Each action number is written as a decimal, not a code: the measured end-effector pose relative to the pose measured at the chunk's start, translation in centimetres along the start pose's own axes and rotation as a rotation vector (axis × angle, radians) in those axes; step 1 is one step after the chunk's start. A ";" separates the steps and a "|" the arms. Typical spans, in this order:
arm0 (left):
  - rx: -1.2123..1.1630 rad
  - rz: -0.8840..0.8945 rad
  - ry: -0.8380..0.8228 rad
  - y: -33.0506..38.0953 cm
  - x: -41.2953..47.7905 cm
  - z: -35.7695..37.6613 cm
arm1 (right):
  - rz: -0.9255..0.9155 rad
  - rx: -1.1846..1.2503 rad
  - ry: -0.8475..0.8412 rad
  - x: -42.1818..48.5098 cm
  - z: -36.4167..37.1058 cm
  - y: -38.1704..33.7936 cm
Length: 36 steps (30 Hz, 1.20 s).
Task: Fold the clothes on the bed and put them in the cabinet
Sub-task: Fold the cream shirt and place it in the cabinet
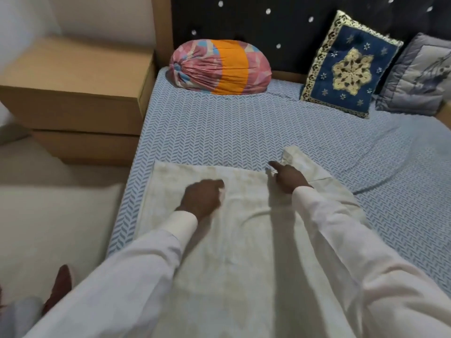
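Blurs the left hand (203,197) past reading its fingers; crops the grey cushion (418,76) at the right edge.

Left sleeve (136,272) and right sleeve (353,240) are long, loose, off-white, with plain cuffs; left hand (202,198) and right hand (289,179) are bare.

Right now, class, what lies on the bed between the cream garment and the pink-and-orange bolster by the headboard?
Only bare blue patterned sheet separates the cream garment from the bolster, as the head view shows.
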State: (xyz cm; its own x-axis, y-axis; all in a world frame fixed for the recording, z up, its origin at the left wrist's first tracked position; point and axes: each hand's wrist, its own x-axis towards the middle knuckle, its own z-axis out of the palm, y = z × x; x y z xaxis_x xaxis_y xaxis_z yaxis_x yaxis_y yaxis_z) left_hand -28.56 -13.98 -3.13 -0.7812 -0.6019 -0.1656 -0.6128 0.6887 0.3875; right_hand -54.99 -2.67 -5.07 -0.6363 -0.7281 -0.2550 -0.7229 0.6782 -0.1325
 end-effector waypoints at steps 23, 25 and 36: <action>-0.516 -0.448 0.219 -17.3 3.4 -4.2 | 0.176 0.212 0.074 2.2 -1.3 -0.7; -0.533 -0.435 0.208 -16.2 1.3 -4.1 | 0.068 0.250 0.131 -0.2 -1.2 -0.6; -0.334 -0.621 -0.087 -9.6 -21.2 1.6 | -0.335 0.235 0.144 -28.6 9.6 -0.4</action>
State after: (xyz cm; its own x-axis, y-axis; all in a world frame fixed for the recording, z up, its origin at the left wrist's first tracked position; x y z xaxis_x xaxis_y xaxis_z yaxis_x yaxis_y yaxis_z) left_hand -6.27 -7.18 -4.83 -0.3143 -0.7992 -0.5124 -0.8896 0.0595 0.4529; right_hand -33.90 18.84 -6.96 -0.4204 -0.9069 -0.0266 -0.8253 0.3945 -0.4040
